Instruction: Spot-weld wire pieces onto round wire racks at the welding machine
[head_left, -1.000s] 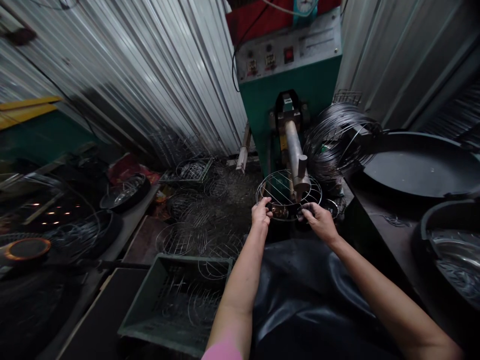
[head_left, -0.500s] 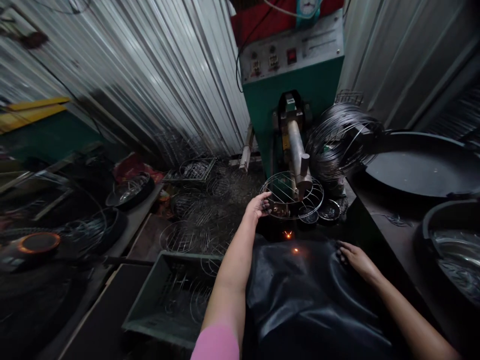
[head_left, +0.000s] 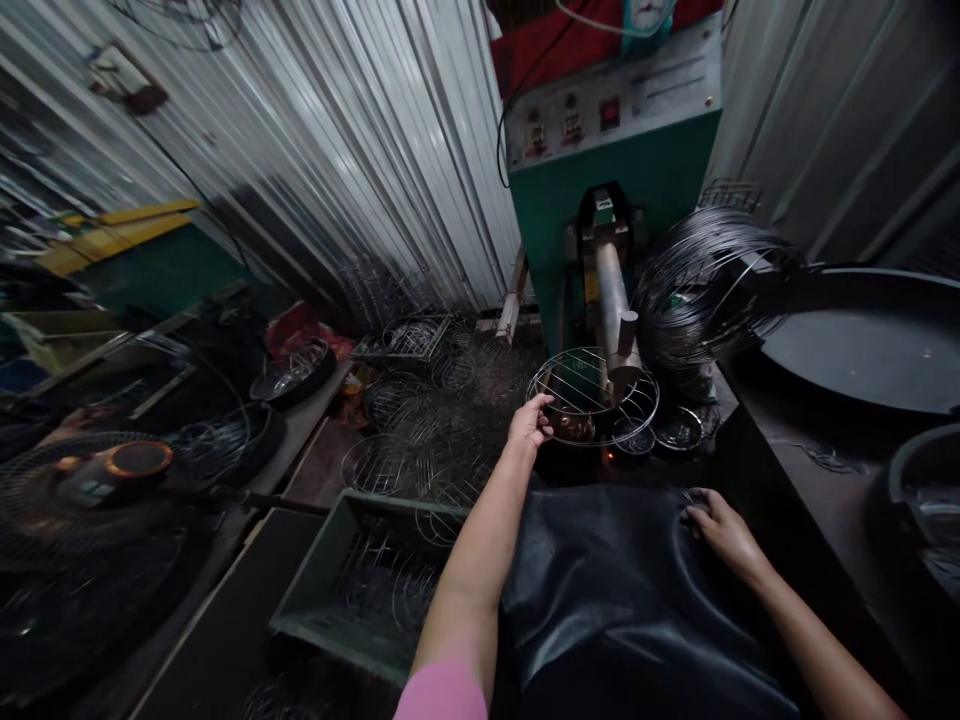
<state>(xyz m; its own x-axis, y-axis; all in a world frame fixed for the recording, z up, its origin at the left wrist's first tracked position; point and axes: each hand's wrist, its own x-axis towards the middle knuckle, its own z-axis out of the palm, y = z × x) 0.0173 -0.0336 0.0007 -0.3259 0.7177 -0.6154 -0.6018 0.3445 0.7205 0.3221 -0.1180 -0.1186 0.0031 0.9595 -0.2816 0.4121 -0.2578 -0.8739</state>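
Observation:
My left hand (head_left: pixel 531 422) grips the near left rim of a round wire rack (head_left: pixel 571 392) with parallel bars. The rack lies level under the thick metal electrode arm (head_left: pixel 616 290) of a green welding machine (head_left: pixel 544 225); the arm's end covers its right part. My right hand (head_left: pixel 721 528) is closed at the upper right edge of the black apron (head_left: pixel 600 580) over my lap. Its fingertips pinch together, and what they hold is too small to make out. A small orange glow shows just below the rack.
Small dishes (head_left: pixel 679 428) sit right of the rack, below a wire coil (head_left: pixel 712 285). A large dark pan (head_left: pixel 862 350) stands at right. At left are a green crate (head_left: pixel 319 590) with wire pieces, heaped wire racks (head_left: pixel 420 400) and a fan (head_left: pixel 97 480).
The view has swung slightly left, so things sit further right. Two bright sparks over the apron are gone, leaving one faint glow. My right fingers have drawn closer together.

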